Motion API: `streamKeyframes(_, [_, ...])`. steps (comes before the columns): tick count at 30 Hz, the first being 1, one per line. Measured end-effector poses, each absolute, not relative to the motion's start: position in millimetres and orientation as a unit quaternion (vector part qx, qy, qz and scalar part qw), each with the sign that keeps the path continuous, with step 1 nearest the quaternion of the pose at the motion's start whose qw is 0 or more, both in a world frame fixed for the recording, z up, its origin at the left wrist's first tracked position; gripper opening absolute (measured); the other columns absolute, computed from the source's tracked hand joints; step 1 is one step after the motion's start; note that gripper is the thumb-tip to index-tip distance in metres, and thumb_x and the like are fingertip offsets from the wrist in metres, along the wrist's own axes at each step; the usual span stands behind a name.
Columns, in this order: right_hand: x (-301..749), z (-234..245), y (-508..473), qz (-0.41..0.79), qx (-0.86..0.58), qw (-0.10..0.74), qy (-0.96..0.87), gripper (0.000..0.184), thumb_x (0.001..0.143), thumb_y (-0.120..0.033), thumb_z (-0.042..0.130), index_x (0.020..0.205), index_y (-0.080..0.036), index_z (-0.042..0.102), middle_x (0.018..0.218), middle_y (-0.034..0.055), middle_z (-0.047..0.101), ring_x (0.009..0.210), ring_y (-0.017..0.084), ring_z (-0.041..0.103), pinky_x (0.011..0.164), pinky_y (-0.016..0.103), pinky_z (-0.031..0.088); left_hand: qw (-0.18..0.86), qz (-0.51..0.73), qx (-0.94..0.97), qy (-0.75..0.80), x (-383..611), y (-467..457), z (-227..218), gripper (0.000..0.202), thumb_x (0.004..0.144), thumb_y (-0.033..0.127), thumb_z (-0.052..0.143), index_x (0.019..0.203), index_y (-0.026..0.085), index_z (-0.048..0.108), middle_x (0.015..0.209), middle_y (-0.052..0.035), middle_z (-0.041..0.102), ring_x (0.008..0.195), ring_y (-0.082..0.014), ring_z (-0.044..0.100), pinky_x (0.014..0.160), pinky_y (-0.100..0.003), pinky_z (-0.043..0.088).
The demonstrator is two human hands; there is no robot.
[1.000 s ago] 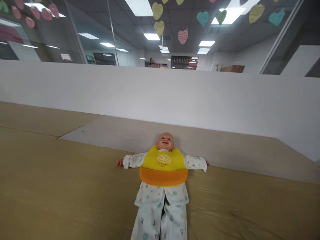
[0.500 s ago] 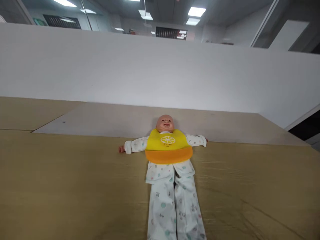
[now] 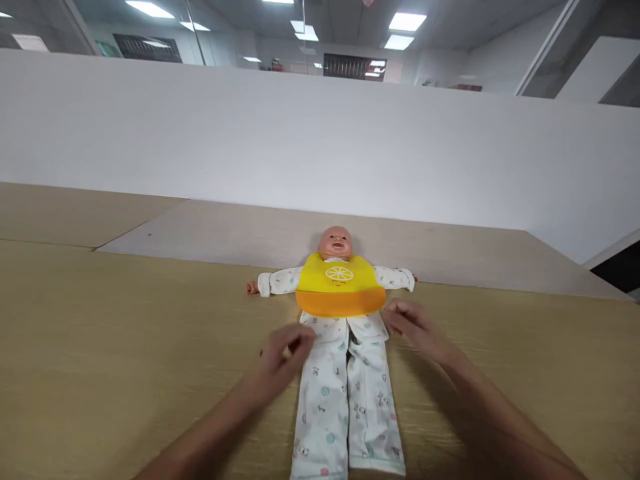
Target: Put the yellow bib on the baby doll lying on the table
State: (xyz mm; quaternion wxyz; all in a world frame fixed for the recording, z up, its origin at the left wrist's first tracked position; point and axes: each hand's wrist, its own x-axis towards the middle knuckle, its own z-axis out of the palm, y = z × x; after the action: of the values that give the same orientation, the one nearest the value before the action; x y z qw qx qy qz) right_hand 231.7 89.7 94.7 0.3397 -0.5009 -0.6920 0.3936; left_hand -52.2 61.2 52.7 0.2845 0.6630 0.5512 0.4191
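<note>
A baby doll (image 3: 336, 241) lies on its back with its arms stretched out sideways. It wears a yellow bib (image 3: 315, 275) with a white citrus slice on it and an orange pocket (image 3: 340, 303) along the bottom. Below the bib show a white printed top (image 3: 325, 328) and white printed trousers (image 3: 325, 407). My left hand (image 3: 285, 353), fingers bent and thumb apart, is over the left edge of the top and holds nothing. My right hand (image 3: 410, 323), slightly blurred, is just right of the bib's lower corner, loosely curled with nothing visible in it.
The doll lies on a tan-covered table (image 3: 125, 347) with a paler strip (image 3: 240, 230) along its back. Behind rises a white partition (image 3: 320, 147) with glass above it. A dark gap (image 3: 620, 263) shows at the far right.
Both my hands have come into view from below, one on each side of the doll. The view has shifted slightly. The doll and bib lie as before.
</note>
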Motion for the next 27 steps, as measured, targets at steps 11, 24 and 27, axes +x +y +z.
streamKeyframes(11, [241.1, 44.6, 236.2, 0.219, -0.565, 0.472, -0.641, 0.026, 0.078, -0.041, 0.047, 0.069, -0.018, 0.056, 0.066, 0.0009, 0.058, 0.066, 0.014, 0.051, 0.064, 0.025, 0.039, 0.207, 0.496, 0.562, 0.629, -45.2, 234.6, 33.4, 0.019, 0.074, 0.029, 0.046, 0.079, 0.02, 0.062, 0.079, -0.0035, 0.067, 0.077, -0.0186, 0.061, 0.071, -0.029, 0.046])
streamKeyframes(24, [248.6, 19.4, 268.0, 0.197, -0.649, 0.22, -0.701, 0.046, 0.088, -0.056, 0.038, 0.084, -0.017, 0.062, 0.085, 0.0097, 0.07, 0.077, 0.019, 0.062, 0.064, 0.026, 0.037, 0.147, 0.372, 0.67, 0.626, -67.1, 279.8, 9.0, 0.02, 0.082, 0.031, 0.042, 0.084, 0.021, 0.06, 0.083, -0.0057, 0.069, 0.078, -0.0201, 0.061, 0.071, -0.029, 0.042])
streamKeyframes(27, [253.0, 19.4, 262.0, 0.166, -0.656, 0.195, -0.71, 0.046, 0.091, -0.053, 0.035, 0.078, -0.017, 0.063, 0.082, 0.0089, 0.07, 0.075, 0.018, 0.061, 0.062, 0.025, 0.034, 0.114, 0.34, 0.686, 0.633, -66.3, 279.3, 4.2, 0.023, 0.086, 0.032, 0.04, 0.087, 0.021, 0.06, 0.083, -0.0063, 0.07, 0.08, -0.0208, 0.063, 0.07, -0.029, 0.041])
